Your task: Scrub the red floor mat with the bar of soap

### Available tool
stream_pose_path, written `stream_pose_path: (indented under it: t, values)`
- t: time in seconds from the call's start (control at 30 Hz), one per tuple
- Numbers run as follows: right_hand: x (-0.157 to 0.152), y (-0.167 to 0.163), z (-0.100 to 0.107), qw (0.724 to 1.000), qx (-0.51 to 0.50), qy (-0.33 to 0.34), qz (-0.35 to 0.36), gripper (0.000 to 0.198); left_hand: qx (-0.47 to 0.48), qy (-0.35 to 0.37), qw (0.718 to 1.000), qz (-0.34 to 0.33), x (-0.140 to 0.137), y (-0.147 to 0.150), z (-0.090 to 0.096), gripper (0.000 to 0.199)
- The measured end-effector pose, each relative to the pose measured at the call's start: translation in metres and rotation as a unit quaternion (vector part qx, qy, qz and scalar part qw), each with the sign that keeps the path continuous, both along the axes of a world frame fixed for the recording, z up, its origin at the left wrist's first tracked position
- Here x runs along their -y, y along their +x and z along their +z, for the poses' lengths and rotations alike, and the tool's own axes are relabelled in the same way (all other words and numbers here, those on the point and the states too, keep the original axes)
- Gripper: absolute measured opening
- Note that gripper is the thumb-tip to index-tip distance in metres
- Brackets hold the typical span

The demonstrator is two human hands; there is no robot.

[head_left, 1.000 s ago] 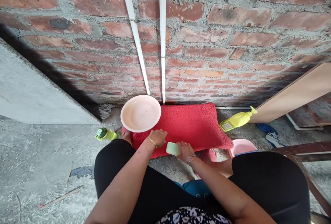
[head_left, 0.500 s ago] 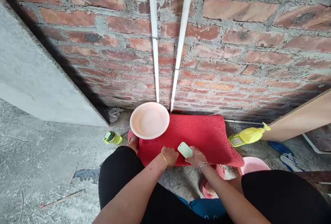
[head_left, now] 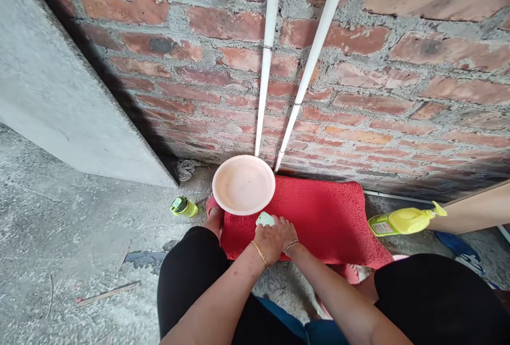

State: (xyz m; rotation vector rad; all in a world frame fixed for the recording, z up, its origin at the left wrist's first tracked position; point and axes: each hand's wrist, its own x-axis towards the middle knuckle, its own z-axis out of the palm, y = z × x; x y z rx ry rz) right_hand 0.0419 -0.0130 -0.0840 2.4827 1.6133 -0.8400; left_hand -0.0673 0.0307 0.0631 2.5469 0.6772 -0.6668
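Observation:
Both hands meet low over a red towel-like cloth (head_left: 319,217) spread in front of me. A pale green, flat, rounded block (head_left: 264,219) with a small hole at one end sticks out past the fingers. My left hand (head_left: 269,241), with a gold bracelet, is closed over its near end. Pressed against that hand, my right hand (head_left: 286,231), with a silver bangle, has curled fingers at the block's right side. The block's underside and near part are hidden. Just beyond, a shallow pale pink basin (head_left: 244,185) sits at the cloth's left end.
A yellow pump bottle (head_left: 406,220) stands at the cloth's right side. On the concrete floor to the left is a small green bottle (head_left: 185,207). Two white pipes (head_left: 265,63) run down the brick wall (head_left: 354,100). A grey slab (head_left: 79,84) leans at left.
My right hand has moved left with the green block, and my left hand has closed over it beside the right. The camera view has shifted, so the surroundings appear farther right.

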Motion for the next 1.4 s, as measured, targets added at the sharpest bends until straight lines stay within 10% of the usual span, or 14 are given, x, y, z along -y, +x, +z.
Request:
stream_pose_path:
  t: [0.47,0.7,0.93,1.17,1.4]
  values:
    - [-0.019,0.026,0.004,0.999,0.028,0.029,0.003,0.064,0.024,0.027,0.999,0.005,0.003,-0.001,-0.006,0.038]
    - [-0.014,0.066,-0.002,0.985,0.055,0.014,-0.162,0.067,0.001,0.007,1.000,-0.030,0.003,0.009,-0.003,0.034]
    - [-0.022,0.048,-0.004,0.994,0.031,0.029,-0.100,0.065,-0.021,0.016,0.999,-0.040,0.005,0.019,-0.003,0.033]
    - [0.005,0.085,-0.005,0.973,0.059,0.038,-0.221,0.064,-0.010,0.008,0.998,-0.061,0.011,0.026,-0.006,0.032]
    - [-0.044,0.067,0.000,0.976,0.031,0.060,-0.207,0.068,-0.001,0.026,0.999,-0.037,0.011,0.018,-0.018,0.031]
